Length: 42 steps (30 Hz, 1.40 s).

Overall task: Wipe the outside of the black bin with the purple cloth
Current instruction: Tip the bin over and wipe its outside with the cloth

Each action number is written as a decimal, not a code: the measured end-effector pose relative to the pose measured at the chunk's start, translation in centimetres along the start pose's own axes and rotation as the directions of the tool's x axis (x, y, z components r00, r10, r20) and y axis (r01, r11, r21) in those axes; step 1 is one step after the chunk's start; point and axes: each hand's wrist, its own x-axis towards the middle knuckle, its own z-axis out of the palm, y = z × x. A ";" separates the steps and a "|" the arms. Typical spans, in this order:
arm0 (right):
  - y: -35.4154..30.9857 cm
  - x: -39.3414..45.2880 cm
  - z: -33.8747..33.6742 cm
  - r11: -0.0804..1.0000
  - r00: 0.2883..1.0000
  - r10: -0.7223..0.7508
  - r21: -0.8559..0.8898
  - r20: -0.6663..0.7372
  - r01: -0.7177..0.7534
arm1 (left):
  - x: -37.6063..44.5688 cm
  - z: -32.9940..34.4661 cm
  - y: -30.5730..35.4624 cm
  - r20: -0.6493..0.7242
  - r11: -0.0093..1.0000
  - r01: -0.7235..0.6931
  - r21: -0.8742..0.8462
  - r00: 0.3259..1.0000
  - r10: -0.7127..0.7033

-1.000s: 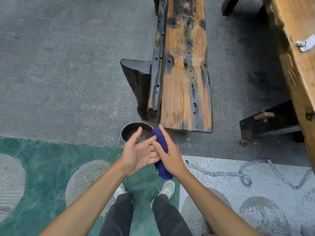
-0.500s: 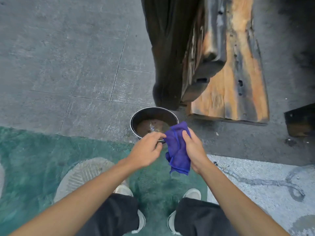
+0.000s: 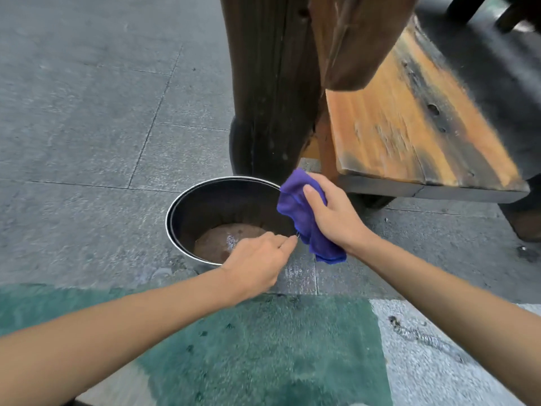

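**Hands down at the bin rim, cloth bunched for the first wipe**

Head view: closer now than half a second back, with the bench looming larger and the feet gone from frame. Left hand (image 3: 257, 263) lowered onto the near rim of the black bin (image 3: 187, 212), fingers pinched together on what looks like a thin wire bail at the rim's right side; too small to be sure. Right hand (image 3: 333, 218) clamped around the purple cloth (image 3: 295, 212), brought against the bin's right rim, a loose tail hanging below the wrist.

Bin on the grey paving (image 3: 87, 142), just in front of the dark leg of the wooden bench (image 3: 409, 127), beside the edge of the green painted patch (image 3: 263, 347). Brown residue and a wet glint on the bottom inside.

Likely light and rigid, thin-walled with a bright metal lip, so prone to sliding or tipping under a sideways wipe; best steadied at the rim or bail. Cloth soft and limp: better kept wadded in the palm so it presses flat against the outer wall. Outer wall mostly hidden from this angle.
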 end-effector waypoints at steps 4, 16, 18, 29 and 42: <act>1.5 1.1 0.7 0.978 0.987 -0.163 -0.132 -0.010 0.160 | 0.1 2.0 -0.4 -0.121 0.999 -0.043 -0.029 0.992 0.039; -1.6 2.1 0.1 0.949 0.943 -0.316 -0.052 -0.108 0.312 | -1.1 -3.6 -4.2 -0.395 0.861 0.138 -0.490 0.845 -0.360; -2.2 2.4 0.4 0.938 0.931 -0.345 -0.037 -0.121 0.343 | -1.7 -5.3 -5.9 -0.379 0.784 0.175 -0.595 0.800 -0.466; -2.2 3.8 7.1 0.906 0.909 -0.412 -0.083 0.061 0.415 | -4.0 -5.1 -8.7 -0.404 0.814 0.113 -0.569 0.824 -0.397; -0.3 6.3 10.3 0.855 0.831 -0.482 -0.059 0.278 0.516 | -2.8 -3.7 -13.1 -0.407 0.983 0.024 -0.180 0.908 -0.097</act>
